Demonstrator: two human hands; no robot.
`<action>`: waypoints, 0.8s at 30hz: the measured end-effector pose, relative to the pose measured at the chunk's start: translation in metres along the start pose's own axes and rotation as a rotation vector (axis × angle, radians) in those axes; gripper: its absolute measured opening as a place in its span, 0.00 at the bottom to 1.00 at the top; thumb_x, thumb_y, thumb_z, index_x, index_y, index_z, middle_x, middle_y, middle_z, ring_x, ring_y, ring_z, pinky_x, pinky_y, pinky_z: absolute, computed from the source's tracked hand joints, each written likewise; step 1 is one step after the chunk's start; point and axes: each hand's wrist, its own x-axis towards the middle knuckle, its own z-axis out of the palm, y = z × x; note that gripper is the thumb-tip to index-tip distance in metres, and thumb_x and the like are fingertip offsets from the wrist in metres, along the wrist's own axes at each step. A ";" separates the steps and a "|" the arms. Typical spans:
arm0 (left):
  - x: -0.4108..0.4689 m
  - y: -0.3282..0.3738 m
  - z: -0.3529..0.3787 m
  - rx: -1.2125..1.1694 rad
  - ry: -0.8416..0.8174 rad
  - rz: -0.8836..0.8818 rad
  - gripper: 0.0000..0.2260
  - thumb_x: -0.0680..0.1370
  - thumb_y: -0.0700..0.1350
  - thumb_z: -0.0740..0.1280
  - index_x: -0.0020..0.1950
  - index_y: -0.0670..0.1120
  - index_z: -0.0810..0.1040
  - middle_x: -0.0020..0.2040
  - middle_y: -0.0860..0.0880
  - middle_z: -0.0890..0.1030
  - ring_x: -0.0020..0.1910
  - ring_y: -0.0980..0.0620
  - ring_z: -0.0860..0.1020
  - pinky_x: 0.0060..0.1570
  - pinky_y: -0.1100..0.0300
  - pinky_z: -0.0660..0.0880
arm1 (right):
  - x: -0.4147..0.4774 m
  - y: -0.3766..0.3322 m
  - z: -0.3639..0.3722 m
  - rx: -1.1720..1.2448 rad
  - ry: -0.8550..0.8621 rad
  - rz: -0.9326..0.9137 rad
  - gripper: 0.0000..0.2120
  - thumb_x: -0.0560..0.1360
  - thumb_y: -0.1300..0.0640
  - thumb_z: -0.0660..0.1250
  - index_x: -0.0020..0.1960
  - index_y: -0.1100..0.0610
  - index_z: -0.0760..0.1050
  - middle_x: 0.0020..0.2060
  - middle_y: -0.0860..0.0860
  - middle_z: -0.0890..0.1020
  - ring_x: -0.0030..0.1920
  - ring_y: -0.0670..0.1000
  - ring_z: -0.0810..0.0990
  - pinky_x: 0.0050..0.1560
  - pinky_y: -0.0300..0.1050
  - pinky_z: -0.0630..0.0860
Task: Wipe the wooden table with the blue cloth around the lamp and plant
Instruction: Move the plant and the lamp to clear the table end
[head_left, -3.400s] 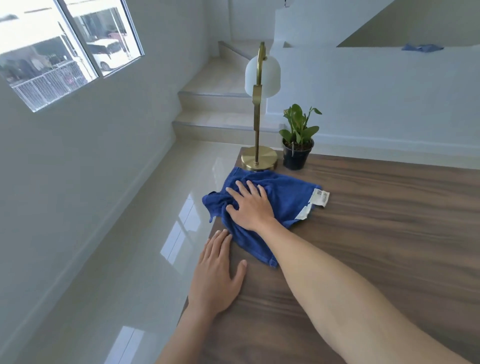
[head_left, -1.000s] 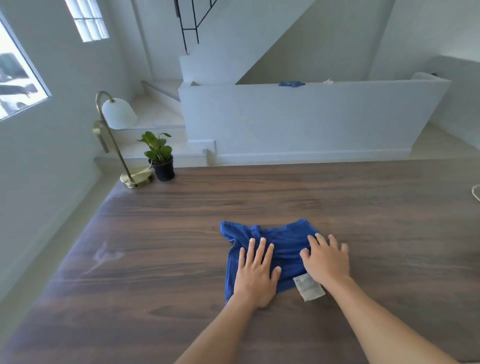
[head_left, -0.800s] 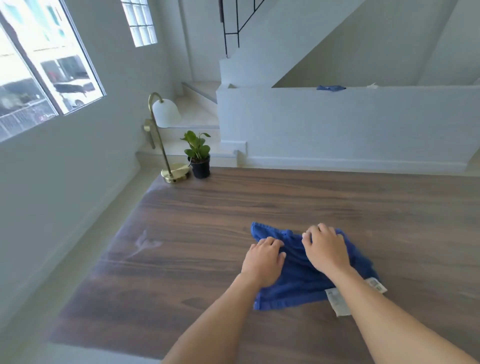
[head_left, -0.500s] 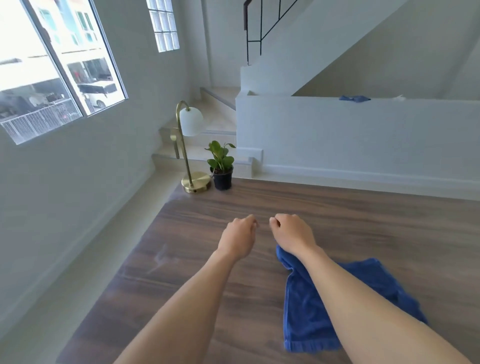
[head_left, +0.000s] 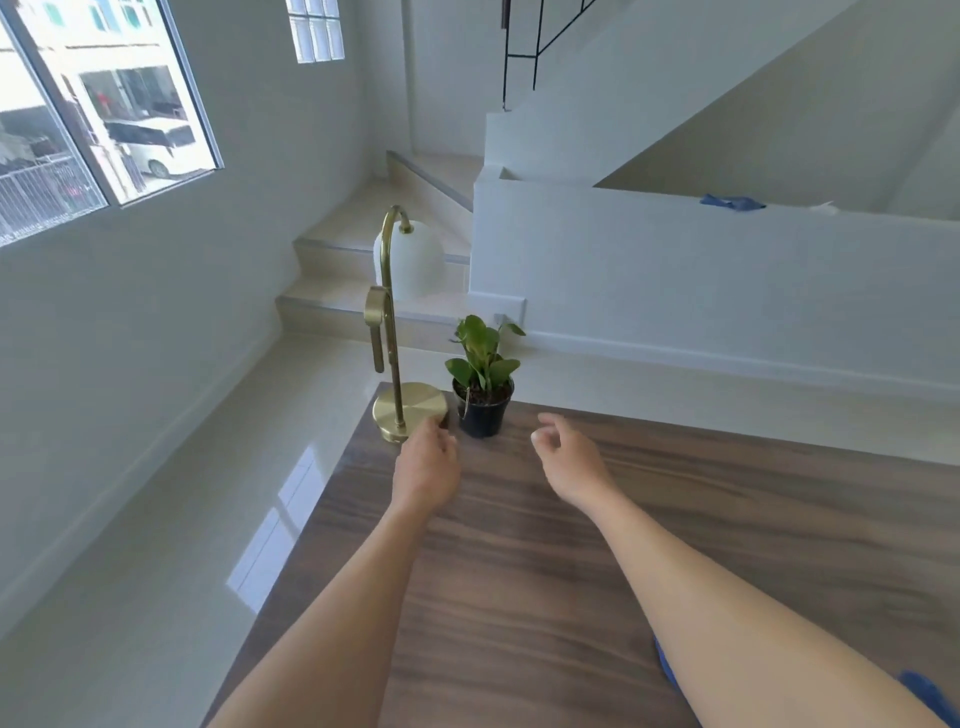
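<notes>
The brass lamp with a white shade and the small potted plant stand side by side at the far left corner of the wooden table. My left hand is stretched out with its fingertips at the lamp's round base, holding nothing. My right hand hovers just right of the plant's black pot, fingers loosely curled and empty. The blue cloth lies near me at the bottom right, mostly hidden under my right forearm.
The table's left edge drops to a glossy tiled floor. Stairs and a low white wall rise behind the table. Another blue rag lies on top of that wall.
Both hands let go of the blue cloth and moved forward to the lamp and plant. The cloth stayed behind near me, and the view swung towards the table's corner.
</notes>
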 end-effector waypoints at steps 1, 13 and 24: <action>0.011 0.000 0.003 -0.039 -0.002 -0.001 0.17 0.81 0.43 0.58 0.71 0.44 0.67 0.64 0.44 0.76 0.60 0.45 0.75 0.59 0.48 0.73 | 0.010 0.000 0.004 0.008 0.001 0.001 0.21 0.82 0.50 0.55 0.74 0.51 0.64 0.67 0.48 0.75 0.65 0.51 0.73 0.59 0.43 0.67; 0.069 0.000 0.016 -0.251 -0.114 0.072 0.26 0.77 0.44 0.69 0.74 0.50 0.65 0.59 0.56 0.73 0.58 0.57 0.71 0.56 0.60 0.69 | 0.069 -0.007 0.040 0.142 -0.016 -0.011 0.27 0.78 0.52 0.66 0.75 0.48 0.63 0.71 0.47 0.71 0.71 0.52 0.68 0.68 0.47 0.65; 0.044 0.070 0.077 -0.374 -0.220 0.162 0.27 0.76 0.48 0.70 0.74 0.51 0.66 0.68 0.52 0.74 0.59 0.55 0.76 0.63 0.53 0.73 | 0.037 0.032 -0.047 0.220 0.184 0.030 0.23 0.73 0.49 0.72 0.68 0.49 0.73 0.61 0.42 0.78 0.60 0.43 0.74 0.57 0.40 0.68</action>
